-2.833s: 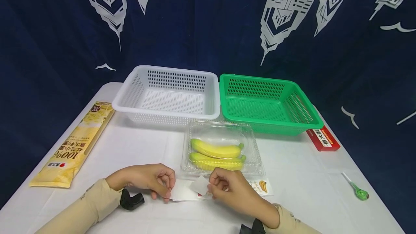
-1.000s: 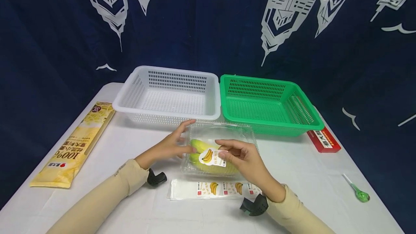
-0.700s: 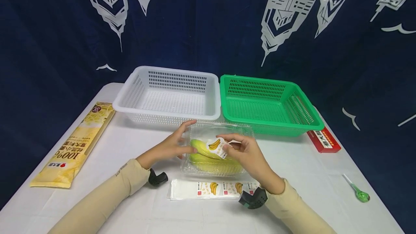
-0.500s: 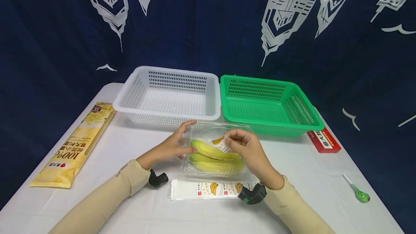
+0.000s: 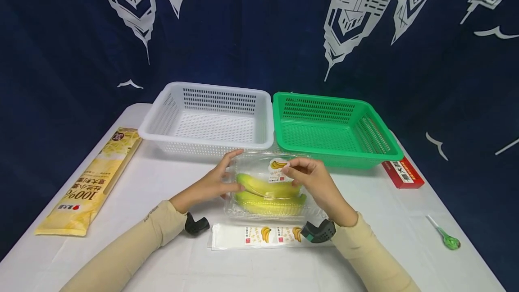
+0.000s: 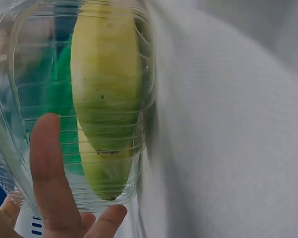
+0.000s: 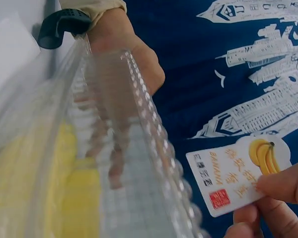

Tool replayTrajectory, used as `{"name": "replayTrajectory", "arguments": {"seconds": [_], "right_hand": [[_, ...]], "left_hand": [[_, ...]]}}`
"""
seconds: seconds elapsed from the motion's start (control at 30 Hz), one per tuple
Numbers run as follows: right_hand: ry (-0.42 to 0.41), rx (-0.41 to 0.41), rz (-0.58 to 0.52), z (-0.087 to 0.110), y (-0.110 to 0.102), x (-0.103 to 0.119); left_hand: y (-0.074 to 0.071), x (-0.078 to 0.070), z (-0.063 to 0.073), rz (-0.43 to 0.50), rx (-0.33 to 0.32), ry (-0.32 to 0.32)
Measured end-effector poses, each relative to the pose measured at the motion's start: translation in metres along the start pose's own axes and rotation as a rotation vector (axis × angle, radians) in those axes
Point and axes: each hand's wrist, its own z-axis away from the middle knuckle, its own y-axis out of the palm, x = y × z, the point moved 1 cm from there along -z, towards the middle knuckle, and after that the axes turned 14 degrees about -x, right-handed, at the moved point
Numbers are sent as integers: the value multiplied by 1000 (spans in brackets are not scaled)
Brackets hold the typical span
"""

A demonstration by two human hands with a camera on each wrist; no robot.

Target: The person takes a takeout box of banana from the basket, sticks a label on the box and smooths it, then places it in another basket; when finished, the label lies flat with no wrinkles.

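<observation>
A clear plastic clamshell box (image 5: pixel 250 162) with two yellow-green bananas (image 5: pixel 267 204) inside sits mid-table. My left hand (image 5: pixel 215 183) rests against its left side, fingers spread; in the left wrist view its thumb (image 6: pixel 50 173) lies straight along the clear wall. Over the rear part of the lid, my right hand (image 5: pixel 316 181) pinches a white banana label (image 5: pixel 278 171) between thumb and fingertips. The right wrist view shows the label's printed face (image 7: pixel 228 173), with a banana picture and a red square, standing off the lid's ridged edge.
Banana label sheets (image 5: pixel 229 237) lie in front of the box. Behind it stand a white basket (image 5: pixel 207 142) and a green basket (image 5: pixel 336 157). A yellow noodle packet (image 5: pixel 89 184) lies left; a red box (image 5: pixel 403 174) and green lollipop (image 5: pixel 449 240) lie right.
From the label sheets, both hands have moved to the box, the right with a label pinched. It has since carried the label back across the lid and turned it; the left hand stays put lately.
</observation>
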Motion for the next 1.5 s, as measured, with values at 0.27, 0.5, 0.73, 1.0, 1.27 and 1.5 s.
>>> {"name": "replayTrajectory", "arguments": {"seconds": [0.27, 0.5, 0.73, 1.0, 1.27, 1.5], "right_hand": [[-78, 26, 91, -6, -5, -3], [-162, 20, 218, -10, -4, -8], [-202, 3, 290, -10, -2, -11], [-203, -16, 367, -8, 0, -11], [-208, -69, 410, -4, 4, -11], [-208, -87, 416, -3, 5, -14]], "left_hand": [[-1, 1, 1, 16, -11, -20], [-2, 1, 0, 14, -11, -20], [-2, 0, 0, 27, -6, -22], [-1, -2, 0, 19, -2, -25], [0, -1, 0, 30, -3, -27], [1, 0, -1, 26, 6, -27]]}}
